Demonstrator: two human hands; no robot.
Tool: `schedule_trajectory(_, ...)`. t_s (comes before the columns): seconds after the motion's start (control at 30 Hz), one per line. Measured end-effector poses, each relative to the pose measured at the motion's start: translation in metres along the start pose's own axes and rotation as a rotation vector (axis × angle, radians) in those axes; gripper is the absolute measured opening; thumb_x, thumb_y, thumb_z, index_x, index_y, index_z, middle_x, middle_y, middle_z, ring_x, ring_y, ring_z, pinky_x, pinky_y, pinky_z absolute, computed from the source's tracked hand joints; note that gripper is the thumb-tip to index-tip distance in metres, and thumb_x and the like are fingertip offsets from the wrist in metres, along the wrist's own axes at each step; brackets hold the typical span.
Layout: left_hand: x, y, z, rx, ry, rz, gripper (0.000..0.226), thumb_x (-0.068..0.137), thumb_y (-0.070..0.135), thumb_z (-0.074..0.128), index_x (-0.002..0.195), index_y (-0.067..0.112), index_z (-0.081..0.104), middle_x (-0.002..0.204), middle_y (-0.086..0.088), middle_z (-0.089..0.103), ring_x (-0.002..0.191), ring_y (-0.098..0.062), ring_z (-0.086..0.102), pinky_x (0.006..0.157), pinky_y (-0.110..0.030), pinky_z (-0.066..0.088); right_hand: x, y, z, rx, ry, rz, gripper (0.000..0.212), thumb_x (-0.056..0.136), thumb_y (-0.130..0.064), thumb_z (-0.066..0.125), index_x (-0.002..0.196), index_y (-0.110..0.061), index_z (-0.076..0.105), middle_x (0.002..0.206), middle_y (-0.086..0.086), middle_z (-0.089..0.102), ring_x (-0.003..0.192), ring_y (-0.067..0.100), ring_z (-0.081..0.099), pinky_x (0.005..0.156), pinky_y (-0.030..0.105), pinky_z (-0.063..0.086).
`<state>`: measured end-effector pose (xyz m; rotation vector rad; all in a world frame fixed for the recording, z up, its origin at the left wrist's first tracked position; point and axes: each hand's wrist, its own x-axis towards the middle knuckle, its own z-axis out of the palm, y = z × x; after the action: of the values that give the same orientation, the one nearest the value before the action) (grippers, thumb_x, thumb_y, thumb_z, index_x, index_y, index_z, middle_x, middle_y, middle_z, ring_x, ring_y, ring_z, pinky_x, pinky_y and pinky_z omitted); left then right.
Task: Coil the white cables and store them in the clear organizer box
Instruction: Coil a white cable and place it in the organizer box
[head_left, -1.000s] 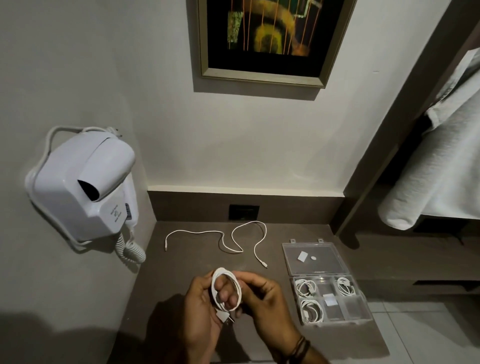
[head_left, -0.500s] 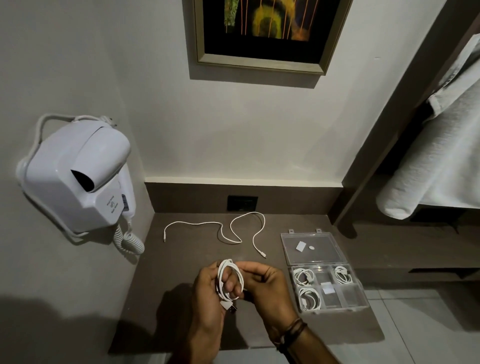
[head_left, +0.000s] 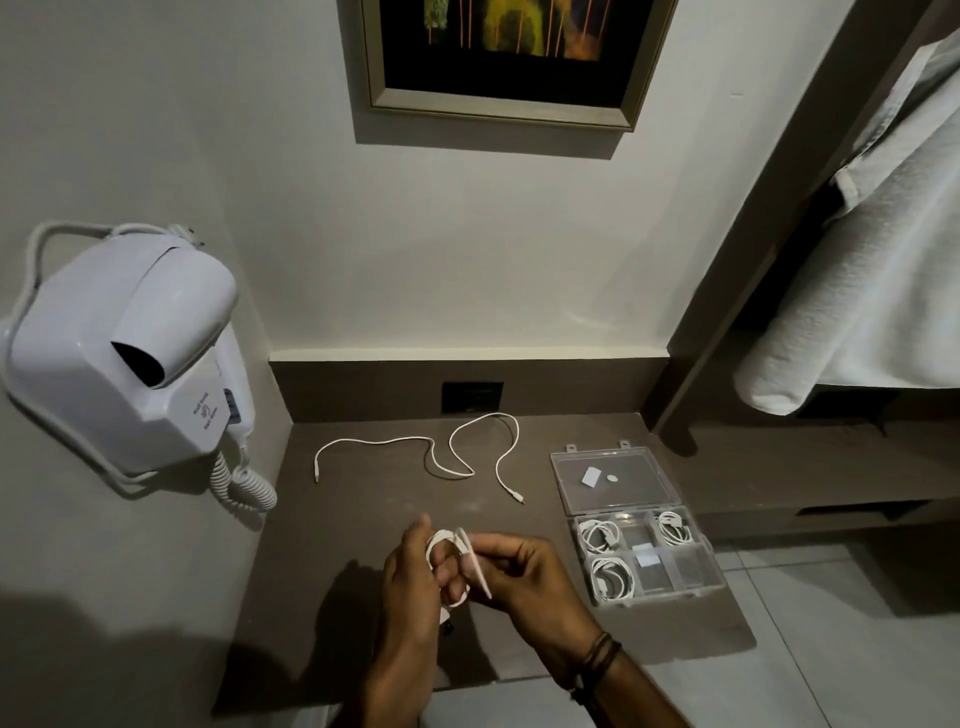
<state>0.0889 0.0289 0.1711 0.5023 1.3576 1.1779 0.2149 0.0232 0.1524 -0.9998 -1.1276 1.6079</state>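
Over the brown counter, my left hand (head_left: 410, 577) and my right hand (head_left: 524, 571) both hold a small coil of white cable (head_left: 457, 561). The coil is wound around my left fingers, and my right fingertips pinch a loose strand that crosses it. A second white cable (head_left: 431, 447) lies uncoiled on the counter behind my hands. The clear organizer box (head_left: 701, 551) sits to the right with its lid (head_left: 613, 478) flat open. Three of its compartments hold coiled white cables (head_left: 600, 535).
A white wall-mounted hair dryer (head_left: 119, 353) with a curly cord hangs at the left. A dark socket (head_left: 471, 397) sits in the back panel. A white towel (head_left: 872, 270) hangs at the right above a lower shelf. A framed picture (head_left: 509, 57) hangs above.
The view has tilted down a little. My right hand has drawn a strand of the cable across the coil, which has turned more edge-on in my left fingers.
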Motion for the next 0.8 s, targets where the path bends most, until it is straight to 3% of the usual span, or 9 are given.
schedule_trajectory(0.07,0.001,-0.005,-0.004,0.054,-0.07,0.038,0.068,0.086,0.069,0.045,0.042,0.018,0.053,0.039,0.003,0.045,0.033,-0.008,0.039,0.037,-0.021,0.032,0.0,0.004,-0.002,-0.028,0.014,0.009,0.02,0.099,-0.008,0.066,0.114,-0.003,0.078,0.095,0.015,0.079,0.078,0.02,0.074,0.081,0.037,0.06)
schedule_trajectory(0.13,0.004,-0.012,-0.008,0.125,-0.111,0.084,0.063,0.072,0.076,0.053,0.049,0.018,0.059,0.042,0.004,0.052,0.037,-0.007,0.047,0.04,-0.02,0.036,0.0,0.01,-0.002,-0.118,0.094,-0.018,0.019,0.098,-0.008,0.069,0.113,-0.008,0.08,0.097,0.013,0.082,0.082,0.022,0.077,0.081,0.042,0.063)
schedule_trajectory(0.2,0.007,-0.017,-0.011,0.183,-0.145,0.122,0.052,0.061,0.069,0.076,0.064,0.019,0.066,0.05,0.004,0.063,0.044,-0.004,0.058,0.043,-0.016,0.045,0.0,0.018,0.002,-0.23,0.185,-0.063,0.019,0.097,-0.011,0.07,0.111,-0.015,0.082,0.101,0.01,0.083,0.09,0.022,0.078,0.082,0.043,0.064)
schedule_trajectory(0.27,0.011,-0.022,-0.011,0.193,-0.195,0.085,0.043,0.047,0.046,0.088,0.077,0.021,0.07,0.066,0.001,0.074,0.059,-0.009,0.07,0.052,-0.015,0.053,0.001,0.024,0.006,-0.334,0.249,-0.114,0.019,0.097,-0.016,0.07,0.111,-0.019,0.082,0.103,0.003,0.083,0.097,0.019,0.078,0.084,0.042,0.064)
schedule_trajectory(0.4,0.015,-0.021,-0.017,0.052,-0.364,-0.034,0.009,0.084,0.017,0.065,0.088,0.021,0.073,0.078,-0.007,0.071,0.081,-0.022,0.068,0.075,-0.032,0.055,0.003,0.029,0.008,-0.376,0.383,-0.089,0.02,0.098,-0.016,0.068,0.109,-0.025,0.082,0.098,-0.003,0.083,0.092,0.015,0.079,0.084,0.044,0.065)
schedule_trajectory(0.5,0.018,-0.017,-0.021,0.023,-0.426,-0.06,0.025,0.083,0.006,0.051,0.079,0.02,0.071,0.072,-0.006,0.062,0.075,-0.019,0.057,0.076,-0.036,0.047,0.003,0.027,0.007,-0.301,0.37,-0.033,0.028,0.101,-0.004,0.061,0.104,-0.022,0.082,0.094,0.001,0.083,0.087,0.014,0.078,0.079,0.039,0.065)
schedule_trajectory(0.6,0.015,-0.012,-0.022,0.139,-0.476,-0.028,0.035,0.087,-0.005,0.041,0.091,0.016,0.069,0.084,-0.01,0.062,0.082,-0.02,0.058,0.083,-0.037,0.05,0.002,0.023,0.004,-0.189,0.354,0.005,0.031,0.1,0.004,0.06,0.1,-0.017,0.083,0.091,0.007,0.083,0.083,0.017,0.078,0.073,0.034,0.064)
schedule_trajectory(0.67,0.012,-0.007,-0.024,0.247,-0.51,-0.012,0.032,0.092,-0.004,0.043,0.102,0.013,0.068,0.091,-0.017,0.068,0.087,-0.021,0.065,0.084,-0.031,0.056,0.002,0.023,0.002,-0.153,0.384,0.009,0.031,0.098,0.005,0.062,0.097,-0.018,0.083,0.09,0.011,0.083,0.081,0.02,0.078,0.072,0.036,0.064)
schedule_trajectory(0.8,0.008,0.0,-0.026,0.331,-0.507,0.045,0.028,0.095,0.0,0.051,0.099,0.02,0.071,0.095,-0.017,0.072,0.087,-0.018,0.07,0.074,-0.019,0.058,-0.001,0.03,0.005,-0.167,0.453,-0.041,0.023,0.097,0.002,0.066,0.102,-0.014,0.081,0.095,0.013,0.083,0.089,0.029,0.079,0.08,0.044,0.065)
